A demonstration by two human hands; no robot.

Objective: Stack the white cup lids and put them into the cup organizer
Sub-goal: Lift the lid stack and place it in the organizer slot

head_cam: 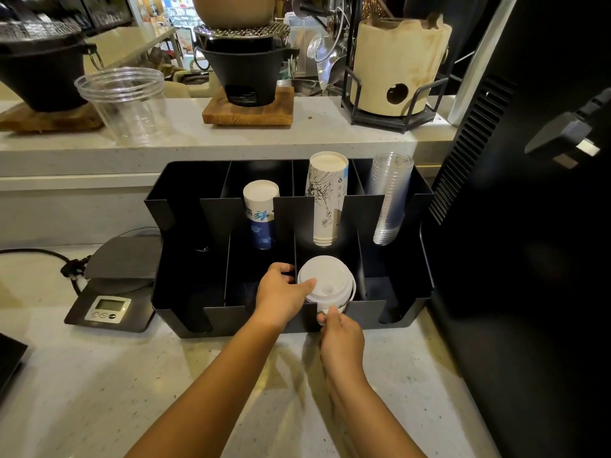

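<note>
A stack of white cup lids (325,282) sits tilted in the front row of the black cup organizer (185,312), in the third compartment from the left. My left hand (281,292) grips the stack's left side, thumb on the top lid. At the bottom front edge of the stack, over the organizer's front wall, my right hand (340,335) pinches the lids. The back row holds a blue-and-white paper cup stack (260,213), a taller printed paper cup stack (326,200) and a clear plastic cup stack (390,200).
A digital scale (109,292) with a power cord lies left of the organizer. A tall black machine (529,226) stands close on the right. The raised ledge behind carries clear cups (127,104), a black stove on a wooden board (246,81) and a beige clay stove (396,71).
</note>
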